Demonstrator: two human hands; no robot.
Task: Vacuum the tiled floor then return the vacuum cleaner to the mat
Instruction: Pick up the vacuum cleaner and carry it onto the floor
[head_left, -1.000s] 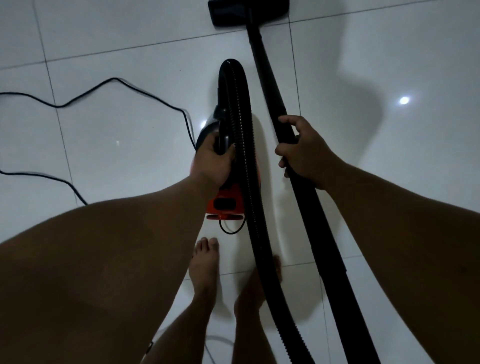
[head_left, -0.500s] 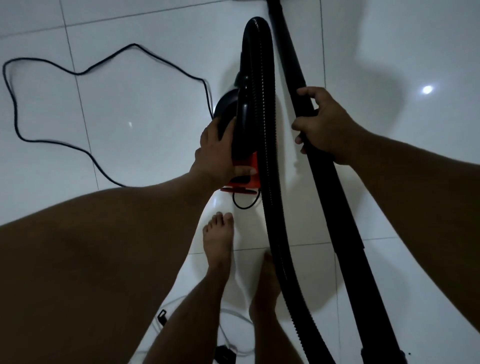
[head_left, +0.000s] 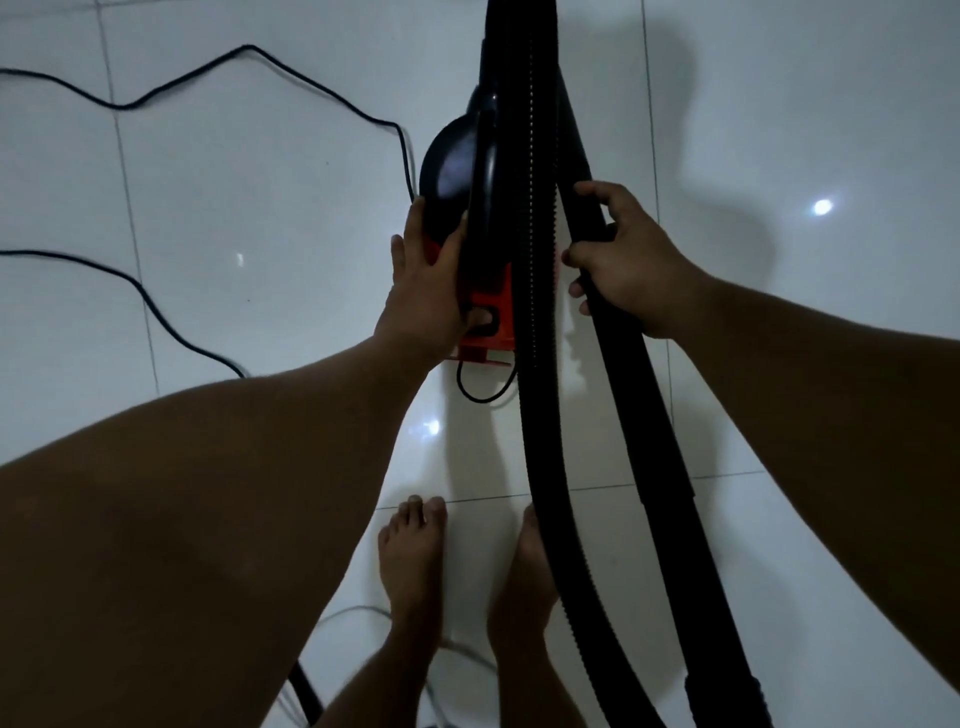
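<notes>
A small black and red vacuum cleaner (head_left: 452, 166) stands on the white tiled floor (head_left: 260, 208) just ahead of my bare feet. My left hand (head_left: 428, 291) lies flat against its left side, fingers spread over the red rear part, thumb by the black handle. My right hand (head_left: 618, 260) is closed around the black rigid wand (head_left: 639, 395), which runs from the top of the frame down to the lower right. A black ribbed hose (head_left: 535, 312) arcs over the vacuum's top between my hands and trails past my right foot. No mat is in view.
The black power cord (head_left: 156, 93) snakes across the tiles on the left and loops behind the vacuum. A thin pale cable (head_left: 363, 610) lies behind my feet (head_left: 415, 561). A ceiling light reflects on the glossy tile (head_left: 822, 207) at the right.
My left hand has come off the handle and now lies open against the vacuum's side. The view has dropped closer to the vacuum, and the floor head has gone out of frame.
</notes>
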